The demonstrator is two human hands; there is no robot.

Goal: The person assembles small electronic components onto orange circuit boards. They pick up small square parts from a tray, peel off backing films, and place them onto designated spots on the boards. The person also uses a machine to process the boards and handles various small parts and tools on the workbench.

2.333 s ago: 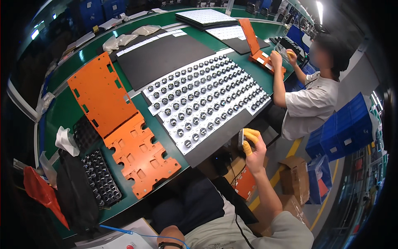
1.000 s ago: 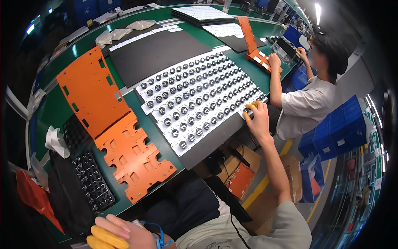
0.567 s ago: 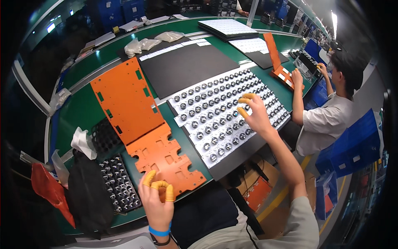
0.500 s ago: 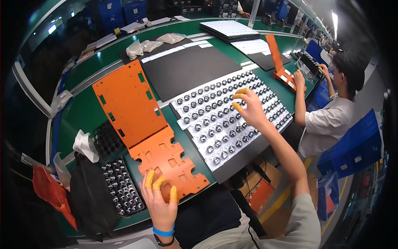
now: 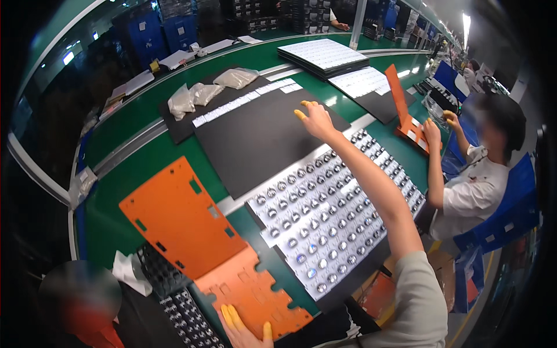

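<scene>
My left hand (image 5: pixel 243 330) lies with fingers spread on the lower plate (image 5: pixel 261 293) of an orange hinged fixture. Its upper plate (image 5: pixel 180 220) is swung back flat, farther from me. Yellow finger cots cover several fingertips on both hands. Stretched out over a black board (image 5: pixel 249 142), my right hand (image 5: pixel 318 120) has thumb and forefinger apart, with nothing visible between them. Below that forearm sits a panel of white strips (image 5: pixel 331 232) carrying rows of clear, dome-like round parts; the arm hides some of them. A black tray (image 5: pixel 188 319) of similar shiny parts stands left of the fixture.
Plastic bags (image 5: pixel 209 94) and a row of small white pieces (image 5: pixel 232 107) lie at the far side. White sheets are stacked (image 5: pixel 322 55) beyond. To the right, a co-worker (image 5: pixel 476 174) handles another orange fixture (image 5: pixel 415 133). A blurred dark-and-red shape (image 5: pixel 81 301) occupies the lower left.
My right hand has moved away from the domed panel, outward over the black board. My left hand stays on the orange lower plate, now lower in view as the whole view has shifted.
</scene>
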